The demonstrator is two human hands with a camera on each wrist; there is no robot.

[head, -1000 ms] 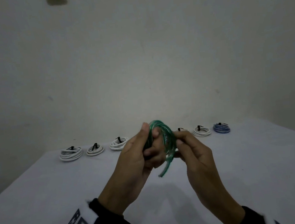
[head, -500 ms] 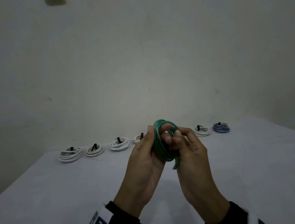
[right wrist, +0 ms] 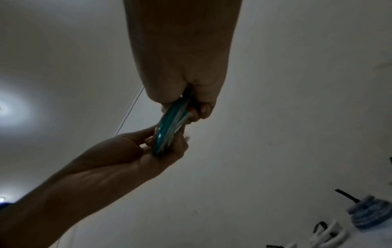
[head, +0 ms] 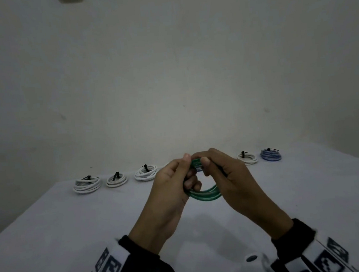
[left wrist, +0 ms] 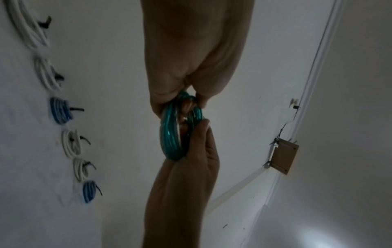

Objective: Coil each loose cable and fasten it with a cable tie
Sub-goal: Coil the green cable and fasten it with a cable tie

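Note:
A translucent green cable [head: 203,195] is wound into a small ring of several turns and held above the table. My left hand [head: 185,167] grips the ring's left side, thumb on top and fingers curled through it. My right hand [head: 209,161] pinches the top right of the ring, with its fingers wrapped round the right side. In the left wrist view the green coil [left wrist: 171,134] stands edge-on between the left hand [left wrist: 191,100] above and the right hand [left wrist: 199,130] below. The right wrist view shows the coil [right wrist: 169,127] gripped by both hands. The cable's ends are hidden.
A row of tied coils lies along the far edge of the white table [head: 74,231]: white coils [head: 87,184] [head: 116,180] [head: 146,172] at the left, one white coil [head: 247,157] and a blue coil [head: 271,155] at the right. A wall stands close behind.
The green coil has turned from edge-on to a wider ring held at both sides. The loose tail that hung below it no longer shows. Both hands shifted slightly right.

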